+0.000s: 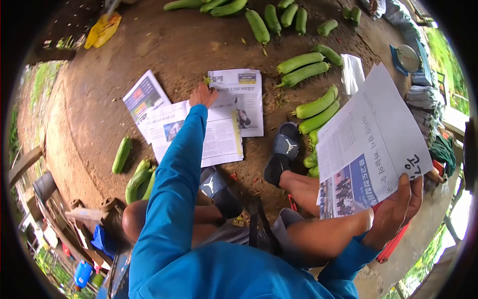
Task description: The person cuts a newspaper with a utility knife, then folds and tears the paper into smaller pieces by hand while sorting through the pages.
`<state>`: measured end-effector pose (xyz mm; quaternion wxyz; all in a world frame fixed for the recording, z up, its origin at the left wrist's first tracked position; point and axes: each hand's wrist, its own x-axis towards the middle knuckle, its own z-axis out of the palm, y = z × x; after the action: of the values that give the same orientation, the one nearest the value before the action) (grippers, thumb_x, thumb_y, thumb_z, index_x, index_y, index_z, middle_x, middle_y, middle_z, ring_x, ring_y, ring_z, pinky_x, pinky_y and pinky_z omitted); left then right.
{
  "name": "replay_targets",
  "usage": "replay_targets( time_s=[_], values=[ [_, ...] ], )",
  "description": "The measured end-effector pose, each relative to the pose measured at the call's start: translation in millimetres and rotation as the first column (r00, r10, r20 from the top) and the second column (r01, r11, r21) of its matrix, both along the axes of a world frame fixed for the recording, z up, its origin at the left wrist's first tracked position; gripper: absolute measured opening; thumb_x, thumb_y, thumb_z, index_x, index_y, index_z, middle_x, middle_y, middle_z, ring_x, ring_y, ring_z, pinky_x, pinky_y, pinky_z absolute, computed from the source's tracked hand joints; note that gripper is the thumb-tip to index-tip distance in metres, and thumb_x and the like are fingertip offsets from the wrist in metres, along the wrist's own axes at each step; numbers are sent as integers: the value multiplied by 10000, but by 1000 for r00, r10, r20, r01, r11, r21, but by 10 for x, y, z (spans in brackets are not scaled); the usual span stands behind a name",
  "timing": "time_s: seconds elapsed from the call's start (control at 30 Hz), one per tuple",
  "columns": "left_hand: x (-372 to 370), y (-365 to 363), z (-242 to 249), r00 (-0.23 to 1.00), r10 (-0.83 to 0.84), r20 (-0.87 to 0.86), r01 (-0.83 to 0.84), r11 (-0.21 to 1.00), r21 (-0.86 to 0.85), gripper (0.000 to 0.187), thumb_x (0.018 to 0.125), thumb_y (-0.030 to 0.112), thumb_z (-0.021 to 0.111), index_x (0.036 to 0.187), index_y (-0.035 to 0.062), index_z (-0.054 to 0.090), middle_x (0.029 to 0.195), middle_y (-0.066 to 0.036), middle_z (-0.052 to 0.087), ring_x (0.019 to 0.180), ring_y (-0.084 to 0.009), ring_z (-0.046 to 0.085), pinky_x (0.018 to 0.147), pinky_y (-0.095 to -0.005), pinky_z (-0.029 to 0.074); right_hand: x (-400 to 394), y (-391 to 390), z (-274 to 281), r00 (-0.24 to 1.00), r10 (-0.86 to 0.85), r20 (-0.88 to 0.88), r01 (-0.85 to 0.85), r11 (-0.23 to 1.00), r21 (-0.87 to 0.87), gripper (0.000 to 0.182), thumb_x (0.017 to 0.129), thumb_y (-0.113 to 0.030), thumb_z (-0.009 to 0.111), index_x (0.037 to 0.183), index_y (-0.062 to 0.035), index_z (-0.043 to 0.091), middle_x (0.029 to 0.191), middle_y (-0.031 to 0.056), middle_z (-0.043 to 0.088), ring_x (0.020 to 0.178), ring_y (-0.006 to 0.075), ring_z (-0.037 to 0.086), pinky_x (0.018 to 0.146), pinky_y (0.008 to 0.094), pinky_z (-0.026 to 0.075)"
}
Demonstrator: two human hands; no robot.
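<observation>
Newspaper sheets lie overlapping on the dirt floor in front of my feet. My left hand reaches down onto them, near a small green bit at its fingertips; whether it holds anything is unclear. Off to the right, my right hand pinches the lower corner of a raised newspaper, thumb on its printed face. Long green gourds lie beside that raised sheet, some partly behind it. Another folded newspaper with a dark picture lies to the left.
More gourds lie at the top, and several at the left. A clear plastic bag is behind the raised sheet. A scale stands at upper right, a yellow bag at upper left. My sandalled feet flank the middle.
</observation>
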<state>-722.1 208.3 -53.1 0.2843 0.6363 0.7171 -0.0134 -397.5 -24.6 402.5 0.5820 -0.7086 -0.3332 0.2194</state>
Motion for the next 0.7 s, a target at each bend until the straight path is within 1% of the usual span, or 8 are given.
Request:
replay_targets(
  time_s=[0.1,0.17,0.37,0.43,0.53,0.6,0.67,0.7],
  values=[
    [19,-64,65,982,188,11,-188,981,40,571,820,485,619,1119,0,574,1099,-291,664,1039,-457,649,852,-552,533,117,-171,-103,987,-132,87,141,985,-104,405,944,-41,574,1323,93,525,1226,166,640,1134,249,631,1007,363,493],
    [98,-140,42,992,128,-10,-124,975,187,511,827,451,610,1052,-6,574,1068,-281,662,1012,-466,645,823,-566,528,212,-218,-83,961,-81,264,142,965,-220,442,930,-63,599,1339,88,523,1235,171,641,1147,240,623,1013,361,483],
    [238,-87,13,993,112,-47,-95,959,268,453,824,410,622,1022,4,583,970,-275,668,908,-472,657,784,-569,529,-33,-63,45,962,178,206,-118,955,-271,471,882,-78,637,1320,82,563,1206,120,670,1106,180,631,1018,322,450],
    [196,-114,9,994,3,105,-28,971,239,435,831,399,624,1016,7,588,932,-265,680,881,-473,659,776,-562,532,-25,-70,33,960,219,172,-171,952,-253,466,887,-66,619,1326,75,558,1195,126,671,1102,192,634,999,316,463],
    [220,-130,34,956,-108,274,66,985,158,478,841,410,640,1066,-8,586,996,-261,688,922,-471,656,810,-524,532,-171,31,77,998,46,38,-35,966,-256,419,906,-97,581,1287,77,559,1203,189,652,1091,256,648,930,368,535],
    [231,-97,-25,920,-8,393,-4,1000,31,540,845,433,654,1129,-22,589,1097,-266,684,1002,-454,657,863,-503,524,-185,41,64,923,379,71,-308,836,-455,429,899,-99,591,1287,80,558,1199,189,653,1086,256,649,929,367,533],
    [277,-220,-469,661,209,720,-343,938,43,732,839,498,691,1296,-54,542,1264,-264,620,1165,-380,606,974,-436,469,-206,38,15,766,639,68,-496,655,-570,439,891,-101,601,1287,83,557,1195,190,654,1081,256,650,928,367,532],
    [288,-224,-276,663,213,718,-346,937,41,732,839,498,691,1296,-54,542,1264,-264,620,1165,-380,606,974,-436,469,-207,36,-14,709,703,65,-535,595,-600,444,888,-102,606,1287,85,556,1193,190,655,1078,256,650,927,367,531]
  ],
)
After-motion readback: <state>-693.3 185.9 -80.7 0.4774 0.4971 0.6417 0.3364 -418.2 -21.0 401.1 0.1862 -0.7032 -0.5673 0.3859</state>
